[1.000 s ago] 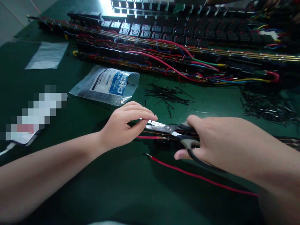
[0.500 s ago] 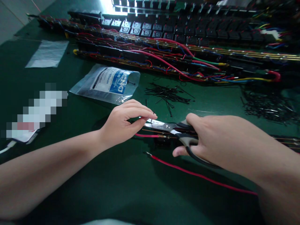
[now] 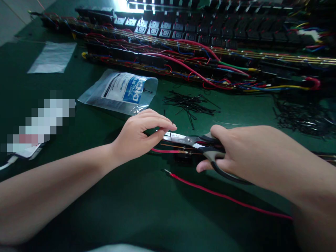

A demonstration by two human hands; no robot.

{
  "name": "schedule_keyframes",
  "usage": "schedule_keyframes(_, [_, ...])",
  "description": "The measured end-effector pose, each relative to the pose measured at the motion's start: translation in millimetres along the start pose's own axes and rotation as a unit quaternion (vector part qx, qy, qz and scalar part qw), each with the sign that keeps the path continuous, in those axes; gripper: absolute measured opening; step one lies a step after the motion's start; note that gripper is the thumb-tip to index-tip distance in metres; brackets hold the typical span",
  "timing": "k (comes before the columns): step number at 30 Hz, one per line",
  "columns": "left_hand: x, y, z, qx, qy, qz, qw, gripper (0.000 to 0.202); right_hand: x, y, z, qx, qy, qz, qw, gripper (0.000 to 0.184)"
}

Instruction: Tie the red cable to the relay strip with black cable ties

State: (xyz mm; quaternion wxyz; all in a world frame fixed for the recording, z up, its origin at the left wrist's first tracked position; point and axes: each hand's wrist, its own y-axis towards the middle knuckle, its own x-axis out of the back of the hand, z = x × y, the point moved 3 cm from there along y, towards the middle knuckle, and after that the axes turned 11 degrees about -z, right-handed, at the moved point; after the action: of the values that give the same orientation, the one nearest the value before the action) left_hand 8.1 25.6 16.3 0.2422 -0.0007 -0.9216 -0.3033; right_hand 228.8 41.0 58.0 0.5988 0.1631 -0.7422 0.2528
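Observation:
My left hand (image 3: pixel 141 131) is closed in a pinch on a thin black cable tie (image 3: pixel 170 133), whose tip pokes out above the fingertips. My right hand (image 3: pixel 252 154) grips scissors (image 3: pixel 183 139) by their black and grey handles. The blades reach left, under my left fingertips and beside the cable tie, and look nearly closed together. Below them lies a narrow strip with copper-coloured bars (image 3: pixel 169 145) and a short red wire (image 3: pixel 166 151), partly hidden by the scissors and my right hand. Nearer to me, a loose red wire (image 3: pixel 223 195) with a metal end lies on the table.
Black cable ties lie in a loose pile (image 3: pixel 189 103), with more black pieces (image 3: pixel 301 117) at right. A labelled plastic bag (image 3: pixel 115 89) and a flat clear bag (image 3: pixel 52 57) are at left, near a blurred-out device (image 3: pixel 39 129). Wired socket strips (image 3: pixel 162 45) line the back.
The scissor blades have drawn closer together. My right hand and the scissors sit slightly further right in view; my left hand keeps its pinch on the cable tie.

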Motion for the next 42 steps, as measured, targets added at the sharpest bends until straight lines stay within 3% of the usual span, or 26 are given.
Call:
schedule_keyframes(9, [-0.9,0,3,0.004,0.023,-0.007,1.0,0.026,2,0,-2,0.016,-0.012,0.005,1.0,0.012])
schedule_keyframes(18, [-3.1,-4,11,0.048,0.058,0.046,0.996,0.036,3,2,0,0.023,-0.019,0.021,0.999,0.015])
schedule_keyframes(21, [-3.5,-5,12,0.05,0.062,0.055,0.995,0.04,6,0,3,0.031,-0.028,-0.009,0.999,0.018])
schedule_keyframes(31, [-3.1,-4,13,0.044,0.064,0.048,0.996,0.042,2,4,0,0.021,-0.014,0.011,1.0,0.035])
schedule_keyframes(42, [-2.4,-4,8,0.022,0.065,0.036,0.997,0.04,4,3,0,0.025,-0.019,0.007,0.999,0.027])
